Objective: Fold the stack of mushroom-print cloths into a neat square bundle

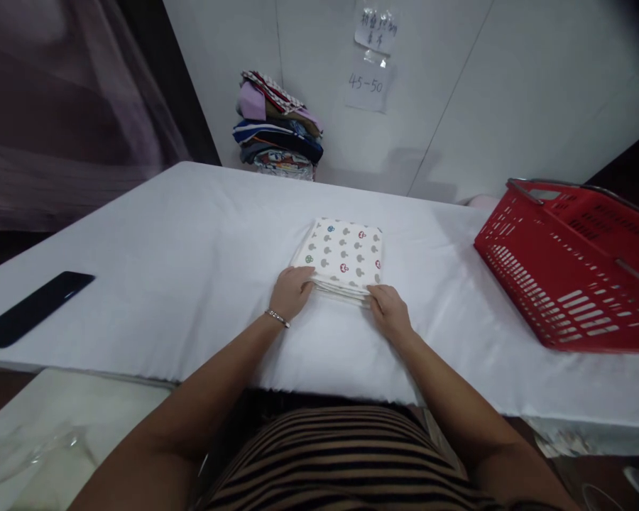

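A folded white cloth [343,248] with small grey, red, blue and green mushroom prints lies on the white-covered table [202,234]. Its layers show along the near edge. At the near left corner, my left hand [292,289] is closed on the cloth, fingers over the top. My right hand [390,311] pinches the near right corner between thumb and fingers. A bracelet circles my left wrist.
A red plastic basket [543,284] with metal handles stands at the table's right. Several folded garments are stacked [280,131] against the wall behind. A dark flat object [37,309] lies at the left edge. Paper signs [366,89] hang on the wall.
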### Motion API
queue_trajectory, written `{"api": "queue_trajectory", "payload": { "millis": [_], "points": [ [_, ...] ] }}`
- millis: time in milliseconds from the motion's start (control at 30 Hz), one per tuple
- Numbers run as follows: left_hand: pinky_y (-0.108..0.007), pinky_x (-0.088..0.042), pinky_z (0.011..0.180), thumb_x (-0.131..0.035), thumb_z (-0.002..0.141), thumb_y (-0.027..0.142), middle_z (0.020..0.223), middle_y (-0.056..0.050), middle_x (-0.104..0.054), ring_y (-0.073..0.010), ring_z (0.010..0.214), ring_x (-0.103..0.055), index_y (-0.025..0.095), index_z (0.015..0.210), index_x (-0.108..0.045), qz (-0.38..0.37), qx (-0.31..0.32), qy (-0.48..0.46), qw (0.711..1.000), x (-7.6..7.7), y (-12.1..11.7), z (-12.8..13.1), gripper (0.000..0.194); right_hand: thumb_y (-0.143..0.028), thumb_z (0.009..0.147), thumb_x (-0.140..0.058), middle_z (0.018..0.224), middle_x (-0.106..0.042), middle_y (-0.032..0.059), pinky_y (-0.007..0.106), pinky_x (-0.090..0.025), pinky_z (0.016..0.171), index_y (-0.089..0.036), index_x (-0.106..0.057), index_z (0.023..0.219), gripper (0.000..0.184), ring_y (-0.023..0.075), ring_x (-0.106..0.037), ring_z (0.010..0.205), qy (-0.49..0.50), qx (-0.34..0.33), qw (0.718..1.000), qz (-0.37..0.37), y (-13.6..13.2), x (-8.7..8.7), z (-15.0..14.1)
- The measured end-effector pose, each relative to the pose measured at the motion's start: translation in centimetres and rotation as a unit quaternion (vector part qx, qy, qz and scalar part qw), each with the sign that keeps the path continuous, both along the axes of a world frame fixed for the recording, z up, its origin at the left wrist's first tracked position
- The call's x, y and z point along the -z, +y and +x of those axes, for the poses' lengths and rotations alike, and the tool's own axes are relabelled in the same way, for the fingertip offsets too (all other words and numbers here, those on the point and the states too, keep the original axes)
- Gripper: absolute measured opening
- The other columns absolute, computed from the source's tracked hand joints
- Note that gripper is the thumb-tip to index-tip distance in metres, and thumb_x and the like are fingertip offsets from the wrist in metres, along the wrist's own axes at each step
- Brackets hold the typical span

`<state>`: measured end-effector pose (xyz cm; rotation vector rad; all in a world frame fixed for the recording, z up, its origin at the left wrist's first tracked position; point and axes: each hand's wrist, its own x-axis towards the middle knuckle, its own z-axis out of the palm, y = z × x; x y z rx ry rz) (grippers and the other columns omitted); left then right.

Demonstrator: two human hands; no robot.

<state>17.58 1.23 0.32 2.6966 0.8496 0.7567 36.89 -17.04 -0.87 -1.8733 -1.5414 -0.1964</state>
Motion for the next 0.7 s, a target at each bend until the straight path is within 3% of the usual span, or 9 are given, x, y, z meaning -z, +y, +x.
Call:
{"api": "queue_trajectory", "payload": {
  "millis": [100,233,367,533,700],
  "points": [
    [-0.040,-0.027,0.107,-0.043,0.082,0.022,0.128,-0.006,-0.054,-0.0182,0.123,-0.043,0.020,0.114,-0.054,0.026,0.006,-0.005,1.000,-0.1,-1.2,0.1,0.034,-0.023,0.088,-0.042,0.102,-0.061,0.0069,0.036,-0.046,0.084,-0.024,-0.057,0.111,0.027,0.0215,-0.053,0.097,0.010,0.003,1.000,0.004,0.2,0.0,0.0],
    [-0.044,-0.016,0.110,-0.043,0.084,0.022,0.133,-0.006,-0.049,-0.0197,0.128,-0.035,0.021,0.111,-0.056,0.073,0.072,0.031,0.994,-0.5,-2.3,1.0,0.030,-0.023,0.087,-0.043,0.099,-0.061,0.0075,0.037,-0.045,0.084,-0.023,-0.058,0.104,0.023,0.0221,-0.053,0.096,0.011,-0.001,1.000,0.000,0.2,-0.1,-0.1],
    [-0.043,-0.017,0.109,-0.038,0.088,0.025,0.117,-0.004,-0.060,-0.0184,0.122,-0.043,0.023,0.100,-0.060,0.075,0.124,0.036,0.989,-1.3,-1.8,2.5,0.025,-0.023,0.084,-0.046,0.104,-0.059,0.0088,0.038,-0.044,0.087,-0.021,-0.057,0.106,0.024,0.0230,-0.051,0.100,-0.011,-0.023,1.000,0.014,0.1,-0.3,-0.4],
    [-0.044,-0.022,0.106,-0.037,0.090,0.032,0.098,-0.004,-0.065,-0.0186,0.105,-0.053,0.023,0.097,-0.062,0.046,0.117,0.034,0.992,-2.3,-0.7,3.5,0.027,-0.032,0.082,-0.053,0.107,-0.057,0.0103,0.042,-0.041,0.088,-0.021,-0.056,0.109,0.029,0.0259,-0.049,0.101,-0.028,-0.008,1.000,-0.010,0.5,-0.6,-0.7],
    [-0.043,-0.024,0.103,-0.042,0.087,0.029,0.097,-0.004,-0.064,-0.0184,0.099,-0.054,0.022,0.096,-0.062,0.059,0.113,0.017,0.992,-2.6,-0.7,3.5,0.022,-0.027,0.087,-0.045,0.098,-0.060,0.0077,0.037,-0.043,0.083,-0.023,-0.060,0.099,0.019,0.0230,-0.051,0.095,-0.011,0.013,1.000,-0.007,1.0,-0.6,-0.5]
  ]
}}
